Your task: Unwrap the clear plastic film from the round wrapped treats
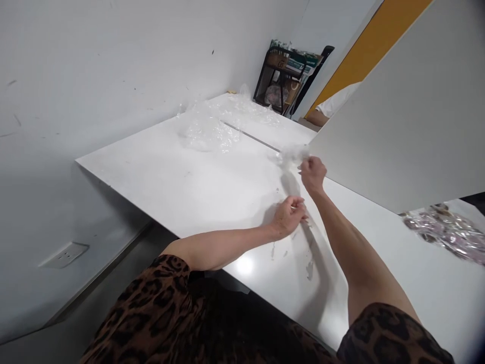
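Note:
My right hand [313, 174] is closed, its fingers curled at the edge of a crumpled clear plastic bag [293, 154] that is smeared by motion. Nearer to me, my left hand [290, 216] hovers low over the white table [235, 194] with thumb and fingers pinched together. Whatever lies in that pinch is too small or hidden to make out. Small grey flecks and scraps [309, 268] mark the tabletop just below the left hand.
More clear plastic bags [212, 129] lie at the table's far left, by the wall. A grey partition panel [401, 111] stands on the right, with wrapped pinkish items [447, 227] beneath it. Behind are a black folding chair [278, 76] and another person's arm [317, 118].

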The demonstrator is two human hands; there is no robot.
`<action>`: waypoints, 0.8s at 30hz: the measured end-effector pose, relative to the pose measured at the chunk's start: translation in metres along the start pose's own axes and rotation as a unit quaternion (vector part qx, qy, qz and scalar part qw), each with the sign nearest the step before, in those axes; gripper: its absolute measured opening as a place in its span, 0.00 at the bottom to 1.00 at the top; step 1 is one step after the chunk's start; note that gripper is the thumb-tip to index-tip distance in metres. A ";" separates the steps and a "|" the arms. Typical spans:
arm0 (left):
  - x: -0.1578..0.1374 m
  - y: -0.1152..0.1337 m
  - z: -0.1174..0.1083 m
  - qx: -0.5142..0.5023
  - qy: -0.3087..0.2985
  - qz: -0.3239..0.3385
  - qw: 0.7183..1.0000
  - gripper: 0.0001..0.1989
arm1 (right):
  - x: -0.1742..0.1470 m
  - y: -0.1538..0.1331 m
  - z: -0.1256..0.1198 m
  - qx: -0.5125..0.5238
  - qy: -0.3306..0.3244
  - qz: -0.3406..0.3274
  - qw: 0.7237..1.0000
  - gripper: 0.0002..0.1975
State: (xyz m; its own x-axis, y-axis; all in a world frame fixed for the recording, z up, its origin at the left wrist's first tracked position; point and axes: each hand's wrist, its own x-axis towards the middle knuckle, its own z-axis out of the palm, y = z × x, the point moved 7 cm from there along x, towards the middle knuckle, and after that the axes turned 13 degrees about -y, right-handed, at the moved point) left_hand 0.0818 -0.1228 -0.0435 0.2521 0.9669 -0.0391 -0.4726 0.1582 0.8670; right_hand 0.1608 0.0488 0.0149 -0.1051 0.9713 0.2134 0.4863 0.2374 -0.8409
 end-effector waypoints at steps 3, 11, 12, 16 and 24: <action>0.010 0.000 -0.009 -0.130 0.026 -0.027 0.991 0.23 | -0.051 0.004 -0.027 0.237 0.024 0.040 0.970 0.09; 0.021 0.020 -0.009 -0.282 -0.022 0.037 0.959 0.12 | -0.186 0.014 -0.026 0.455 -0.036 0.106 0.884 0.14; 0.019 0.022 -0.010 -0.292 -0.016 0.039 0.955 0.10 | -0.192 0.020 -0.025 0.457 -0.035 0.122 0.880 0.14; 0.014 0.031 -0.019 -0.290 0.012 0.036 0.956 0.03 | -0.196 0.035 -0.036 0.439 0.004 0.144 0.887 0.18; 0.003 0.040 0.006 -0.160 -0.108 0.025 0.981 0.13 | -0.199 0.007 -0.059 0.138 -0.024 -0.019 0.990 0.33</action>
State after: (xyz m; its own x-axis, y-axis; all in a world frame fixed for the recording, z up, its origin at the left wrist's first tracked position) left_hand 0.0683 -0.1146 -0.0061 0.3788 0.9153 0.1367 -0.7210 0.1992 0.6637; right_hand 0.2358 -0.1439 -0.0041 -0.1628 0.9599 0.2284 0.2263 0.2617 -0.9383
